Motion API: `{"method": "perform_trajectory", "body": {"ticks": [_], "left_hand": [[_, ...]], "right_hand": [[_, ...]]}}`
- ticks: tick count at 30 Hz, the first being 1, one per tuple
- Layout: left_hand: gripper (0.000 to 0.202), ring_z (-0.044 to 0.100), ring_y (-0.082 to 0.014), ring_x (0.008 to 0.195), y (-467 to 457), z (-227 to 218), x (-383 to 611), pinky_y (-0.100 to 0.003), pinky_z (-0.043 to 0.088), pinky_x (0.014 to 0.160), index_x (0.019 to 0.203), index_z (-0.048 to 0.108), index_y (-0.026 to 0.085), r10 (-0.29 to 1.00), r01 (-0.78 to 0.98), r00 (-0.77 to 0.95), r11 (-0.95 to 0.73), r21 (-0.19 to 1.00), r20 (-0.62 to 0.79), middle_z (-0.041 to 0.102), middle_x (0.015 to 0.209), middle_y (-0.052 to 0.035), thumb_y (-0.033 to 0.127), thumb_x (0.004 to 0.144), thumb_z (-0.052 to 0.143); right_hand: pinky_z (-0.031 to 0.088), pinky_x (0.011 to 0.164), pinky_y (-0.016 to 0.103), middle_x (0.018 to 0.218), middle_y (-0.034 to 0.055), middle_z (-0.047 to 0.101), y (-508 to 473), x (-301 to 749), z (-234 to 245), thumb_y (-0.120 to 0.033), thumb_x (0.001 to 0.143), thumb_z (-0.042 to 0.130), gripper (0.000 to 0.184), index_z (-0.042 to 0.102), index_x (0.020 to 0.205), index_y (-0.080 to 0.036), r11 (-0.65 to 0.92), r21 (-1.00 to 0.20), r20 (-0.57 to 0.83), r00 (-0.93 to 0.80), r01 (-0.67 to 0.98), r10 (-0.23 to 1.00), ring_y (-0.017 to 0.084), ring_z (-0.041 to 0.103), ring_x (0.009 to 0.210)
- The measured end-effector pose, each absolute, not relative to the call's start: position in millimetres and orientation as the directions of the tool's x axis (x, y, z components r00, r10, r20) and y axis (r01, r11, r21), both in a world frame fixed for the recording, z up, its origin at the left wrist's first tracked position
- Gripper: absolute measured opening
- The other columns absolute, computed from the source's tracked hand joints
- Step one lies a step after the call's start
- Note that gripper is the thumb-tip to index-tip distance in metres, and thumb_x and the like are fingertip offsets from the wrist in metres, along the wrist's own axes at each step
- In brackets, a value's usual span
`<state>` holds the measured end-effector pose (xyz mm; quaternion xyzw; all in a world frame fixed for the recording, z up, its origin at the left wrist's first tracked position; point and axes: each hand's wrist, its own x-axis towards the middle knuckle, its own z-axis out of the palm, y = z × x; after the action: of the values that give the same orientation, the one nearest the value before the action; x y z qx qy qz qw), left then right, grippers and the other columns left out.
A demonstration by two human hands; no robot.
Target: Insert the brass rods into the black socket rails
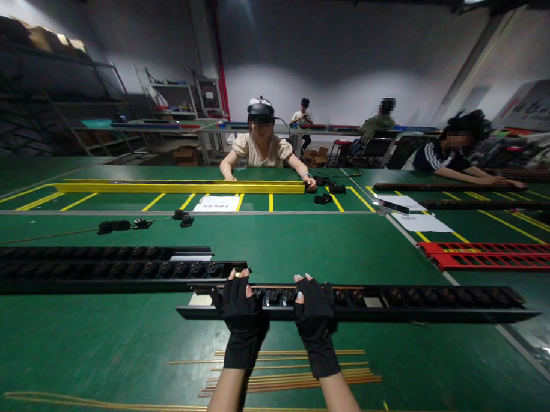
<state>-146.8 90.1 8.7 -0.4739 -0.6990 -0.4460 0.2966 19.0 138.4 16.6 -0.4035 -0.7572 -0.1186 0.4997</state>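
A long black rail (279, 314) lies crosswise in front of me, holding a row of black socket modules (344, 297). A thin copper-coloured rod (347, 287) runs along the tops of the modules near the far edge. My left hand (237, 306), in a black fingerless glove, is curled over the rail near its left end. Gloved alike, my right hand (313, 304) curls over it farther right. Between my hands, several modules and part of the rod show. The gloves hide what lies beneath my palms.
Loose brass-coloured rods (290, 380) lie nearest me. Other filled black rails (124, 283) lie to the left. Across the table a person (264, 146) holds a yellow rail (179, 186). Red rails (493, 255) and paper sheets (422, 222) lie right; another person (448, 149) leans there.
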Motion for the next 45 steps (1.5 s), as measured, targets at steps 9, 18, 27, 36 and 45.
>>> {"method": "perform_trajectory", "body": {"ticks": [9,18,27,36,45], "left_hand": [[0.032,0.065,-0.0253,0.110,93.1,5.8,-135.0,-0.045,0.036,0.106,0.114,0.066,0.017,0.417,0.957,-0.288,0.100,0.271,0.862,0.075,0.107,-0.0097,0.016,0.094,0.042],[0.032,0.067,-0.0250,0.105,93.8,10.3,-134.0,-0.044,0.040,0.101,0.111,0.068,0.018,0.399,0.955,-0.295,0.093,0.282,0.868,0.076,0.103,-0.0085,0.014,0.092,0.043],[0.037,0.064,-0.0256,0.115,91.7,17.4,-127.4,-0.047,0.034,0.108,0.120,0.064,0.018,0.425,0.963,-0.264,0.069,0.260,0.866,0.075,0.110,-0.0096,0.014,0.092,0.039],[0.044,0.062,-0.0285,0.121,96.4,11.2,-96.3,-0.049,0.029,0.114,0.133,0.056,0.017,0.587,0.980,-0.145,-0.023,0.195,0.796,0.068,0.127,-0.0142,0.024,0.089,0.050],[0.041,0.058,-0.0266,0.126,101.0,17.6,-82.0,-0.045,0.024,0.116,0.133,0.057,0.018,0.609,0.991,-0.058,-0.062,0.120,0.791,0.066,0.132,-0.0105,0.023,0.093,0.051]], "right_hand": [[0.027,0.116,0.039,0.110,0.0061,0.076,138.7,19.8,15.3,-0.017,0.096,0.040,0.036,0.071,0.114,-0.020,0.638,-0.212,0.854,-0.177,0.740,0.489,0.017,0.066,0.112],[0.028,0.116,0.040,0.111,0.0066,0.075,138.9,20.3,11.3,-0.017,0.096,0.038,0.038,0.070,0.118,-0.020,0.642,-0.222,0.849,-0.178,0.734,0.497,0.018,0.065,0.114],[0.028,0.115,0.040,0.111,0.0068,0.075,138.2,19.8,13.4,-0.017,0.096,0.038,0.038,0.069,0.118,-0.018,0.636,-0.232,0.841,-0.177,0.736,0.512,0.019,0.065,0.114],[0.025,0.117,0.041,0.111,0.0064,0.075,139.6,17.4,8.6,-0.018,0.096,0.038,0.039,0.069,0.118,-0.022,0.623,-0.239,0.839,-0.165,0.745,0.519,0.018,0.065,0.116],[0.028,0.116,0.042,0.110,0.0066,0.076,138.8,15.3,12.0,-0.016,0.095,0.038,0.036,0.069,0.113,-0.018,0.627,-0.263,0.844,-0.140,0.733,0.518,0.020,0.065,0.115]]}}
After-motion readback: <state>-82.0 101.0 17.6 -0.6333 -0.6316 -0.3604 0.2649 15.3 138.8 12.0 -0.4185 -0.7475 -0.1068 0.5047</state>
